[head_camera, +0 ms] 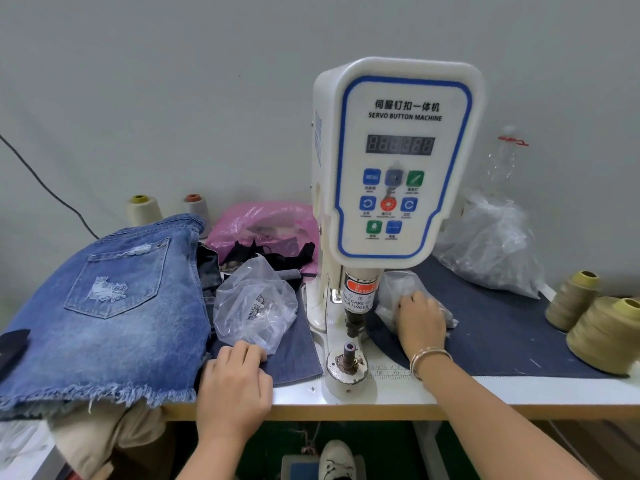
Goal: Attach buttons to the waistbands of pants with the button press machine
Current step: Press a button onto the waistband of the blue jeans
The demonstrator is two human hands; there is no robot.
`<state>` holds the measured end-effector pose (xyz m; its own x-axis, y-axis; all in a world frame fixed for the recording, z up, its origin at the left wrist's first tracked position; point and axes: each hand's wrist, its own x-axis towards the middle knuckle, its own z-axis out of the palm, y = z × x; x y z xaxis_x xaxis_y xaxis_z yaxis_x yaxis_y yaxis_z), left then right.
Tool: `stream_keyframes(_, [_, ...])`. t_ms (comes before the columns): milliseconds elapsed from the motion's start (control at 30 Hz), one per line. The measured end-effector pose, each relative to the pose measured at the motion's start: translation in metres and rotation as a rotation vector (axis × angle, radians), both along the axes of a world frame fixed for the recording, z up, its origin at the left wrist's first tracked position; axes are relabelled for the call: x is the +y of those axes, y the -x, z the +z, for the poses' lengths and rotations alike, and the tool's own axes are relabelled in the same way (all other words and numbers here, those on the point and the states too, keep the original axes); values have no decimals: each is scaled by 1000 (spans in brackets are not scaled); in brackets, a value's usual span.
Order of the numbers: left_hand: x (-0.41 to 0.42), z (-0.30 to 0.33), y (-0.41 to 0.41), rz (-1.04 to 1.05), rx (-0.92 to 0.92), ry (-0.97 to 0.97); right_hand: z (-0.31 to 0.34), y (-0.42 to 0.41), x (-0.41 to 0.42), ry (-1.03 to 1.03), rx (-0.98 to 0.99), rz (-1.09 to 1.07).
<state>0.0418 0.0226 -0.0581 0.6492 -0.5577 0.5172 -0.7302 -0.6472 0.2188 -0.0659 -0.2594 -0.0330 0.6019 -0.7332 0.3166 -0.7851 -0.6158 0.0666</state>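
Observation:
The white servo button machine [398,161] stands mid-table, its lower die post [348,355] bare. A stack of frayed denim shorts [104,306] lies at the left. A clear bag of metal buttons [254,303] sits between the shorts and the machine. My left hand [235,382] rests with curled fingers on the dark denim cloth [294,358], just below that bag. My right hand [420,323] reaches into a small clear plastic bag [398,289] right of the machine's press head; its fingertips are hidden in the plastic.
Thread cones [602,327] stand at the right edge and two more [143,211] at the back left. A pink bag [263,223] and a large clear bag [491,251] lie behind. A foot [337,459] rests on a pedal under the table.

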Motion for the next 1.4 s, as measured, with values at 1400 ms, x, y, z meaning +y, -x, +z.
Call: stream_keyframes(1400, [1, 1, 2, 13, 16, -23, 43, 41, 129, -2047, -1318, -27])
